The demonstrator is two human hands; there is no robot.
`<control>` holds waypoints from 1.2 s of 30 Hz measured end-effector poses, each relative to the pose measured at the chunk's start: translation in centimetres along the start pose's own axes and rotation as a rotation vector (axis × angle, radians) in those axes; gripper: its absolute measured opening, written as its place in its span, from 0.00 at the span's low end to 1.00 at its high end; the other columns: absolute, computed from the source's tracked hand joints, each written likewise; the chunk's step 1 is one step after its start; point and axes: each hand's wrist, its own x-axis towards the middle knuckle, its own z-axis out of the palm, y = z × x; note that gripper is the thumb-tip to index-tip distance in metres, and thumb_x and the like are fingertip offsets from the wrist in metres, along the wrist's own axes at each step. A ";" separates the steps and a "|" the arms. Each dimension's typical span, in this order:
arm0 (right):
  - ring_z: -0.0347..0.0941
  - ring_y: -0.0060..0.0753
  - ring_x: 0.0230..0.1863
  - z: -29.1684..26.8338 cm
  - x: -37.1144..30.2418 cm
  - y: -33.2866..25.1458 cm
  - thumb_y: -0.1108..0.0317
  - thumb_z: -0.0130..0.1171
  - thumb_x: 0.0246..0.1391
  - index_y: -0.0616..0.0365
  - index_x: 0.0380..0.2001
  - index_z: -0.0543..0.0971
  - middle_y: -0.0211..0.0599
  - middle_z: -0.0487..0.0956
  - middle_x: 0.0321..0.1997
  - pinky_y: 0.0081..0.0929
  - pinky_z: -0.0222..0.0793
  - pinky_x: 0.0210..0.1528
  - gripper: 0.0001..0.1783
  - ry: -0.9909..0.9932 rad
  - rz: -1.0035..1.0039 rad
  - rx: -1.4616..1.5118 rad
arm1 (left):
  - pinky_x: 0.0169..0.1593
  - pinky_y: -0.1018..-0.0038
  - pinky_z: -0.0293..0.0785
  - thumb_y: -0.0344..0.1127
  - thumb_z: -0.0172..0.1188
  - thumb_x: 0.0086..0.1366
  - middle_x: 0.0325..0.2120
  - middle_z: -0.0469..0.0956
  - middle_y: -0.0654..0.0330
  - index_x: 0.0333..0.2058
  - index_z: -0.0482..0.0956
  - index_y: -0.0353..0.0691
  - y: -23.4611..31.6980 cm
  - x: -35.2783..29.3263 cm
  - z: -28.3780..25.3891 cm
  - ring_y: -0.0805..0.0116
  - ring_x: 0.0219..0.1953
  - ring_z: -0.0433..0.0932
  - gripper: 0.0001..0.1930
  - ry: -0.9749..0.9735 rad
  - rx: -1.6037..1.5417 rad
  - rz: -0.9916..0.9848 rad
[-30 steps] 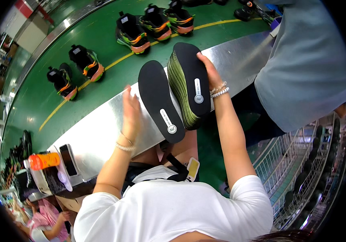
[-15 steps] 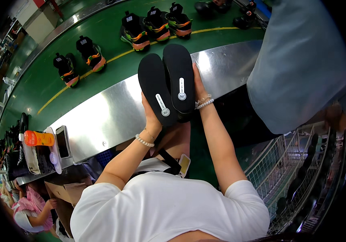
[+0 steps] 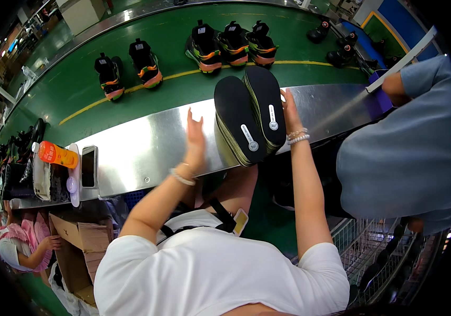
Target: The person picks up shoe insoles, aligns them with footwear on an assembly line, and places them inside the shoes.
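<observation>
Standing side by side over the tabletop at frame centre, two insole stacks are already gathered, though judged unlevelled: the left is set lower. At centre-left, the left hand is held apart, fingers spread, nothing grasped. The right hand is placed beside the right stack; its fingers' hold cannot be told.

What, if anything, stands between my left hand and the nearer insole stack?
Nothing visible: the left hand is open and apart from the nearer insole stack; only the steel bench shows in the gap.
</observation>
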 end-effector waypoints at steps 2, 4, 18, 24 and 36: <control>0.71 0.38 0.42 2.0 -1.6 -3.4 0.40 0.46 0.47 0.56 0.54 0.59 0.46 0.69 0.49 0.29 0.67 0.42 0.38 0.135 -0.216 -0.542 | 0.59 0.68 0.50 0.34 0.45 0.58 0.54 0.55 0.52 0.54 0.54 0.34 0.8 4.9 -6.4 0.61 0.58 0.53 0.25 0.047 0.375 0.309; 0.71 0.42 0.42 6.3 -4.4 -7.0 0.45 0.54 0.42 0.55 0.54 0.57 0.49 0.69 0.49 0.32 0.67 0.42 0.40 0.180 -0.341 -1.058 | 0.55 0.68 0.55 0.34 0.53 0.53 0.48 0.64 0.50 0.45 0.65 0.33 3.4 10.1 -14.0 0.57 0.52 0.61 0.20 0.179 0.851 0.645; 0.69 0.44 0.39 11.8 -9.4 -10.2 0.56 0.62 0.36 0.50 0.50 0.62 0.39 0.70 0.42 0.32 0.66 0.41 0.35 0.377 -0.434 -1.543 | 0.53 0.65 0.58 0.75 0.26 0.48 0.46 0.70 0.52 0.42 0.74 0.36 8.6 27.5 -22.7 0.52 0.50 0.66 0.47 -0.093 1.928 -0.323; 0.72 0.46 0.36 16.0 -11.7 -10.2 0.47 0.60 0.34 0.48 0.54 0.59 0.42 0.73 0.36 0.34 0.68 0.39 0.42 0.148 -0.162 -1.785 | 0.50 0.51 0.58 0.68 0.28 0.55 0.48 0.67 0.50 0.47 0.70 0.37 8.7 26.9 -19.7 0.45 0.50 0.63 0.40 -0.227 1.919 -0.409; 0.73 0.42 0.30 15.2 -11.3 -9.6 0.49 0.62 0.34 0.50 0.58 0.53 0.40 0.75 0.26 0.33 0.69 0.32 0.47 -0.043 0.017 -1.862 | 0.43 0.66 0.68 0.46 0.55 0.45 0.35 0.76 0.52 0.32 0.78 0.37 5.2 27.3 -24.3 0.57 0.40 0.75 0.20 -0.279 1.577 -0.314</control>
